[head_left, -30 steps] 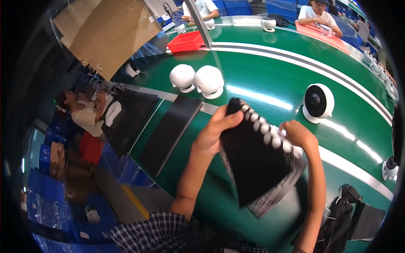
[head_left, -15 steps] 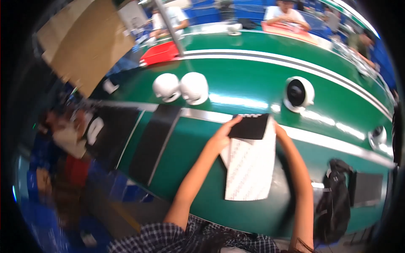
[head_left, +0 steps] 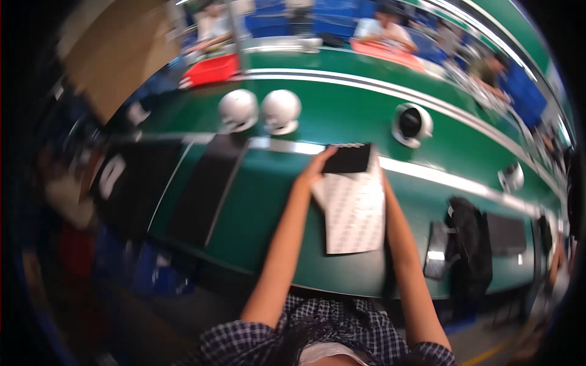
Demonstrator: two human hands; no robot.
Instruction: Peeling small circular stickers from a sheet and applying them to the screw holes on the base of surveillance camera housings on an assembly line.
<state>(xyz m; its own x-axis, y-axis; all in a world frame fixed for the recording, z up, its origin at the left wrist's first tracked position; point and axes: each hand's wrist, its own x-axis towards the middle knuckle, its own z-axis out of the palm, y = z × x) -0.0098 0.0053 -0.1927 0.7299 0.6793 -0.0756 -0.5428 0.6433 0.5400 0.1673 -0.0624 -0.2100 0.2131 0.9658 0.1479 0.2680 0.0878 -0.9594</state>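
Note:
A white sheet covered in a fine grid of small marks lies flat over the green table, with a black panel at its far end. My left hand grips the sheet's upper left corner beside the black panel. My right hand holds the sheet's right edge near the top, with most of its fingers hidden behind the sheet. Both forearms reach up from the lower edge on either side of the sheet.
Two white dome-shaped housings stand beyond the sheet; another with a dark opening stands to the right, and a smaller one farther right. Black mats lie left, a black bag right. A red tray and seated people are at the back.
The sheet was held tilted with its black side toward me. It has since been turned over and laid flat, white gridded side up. The camera view has shifted and is blurred.

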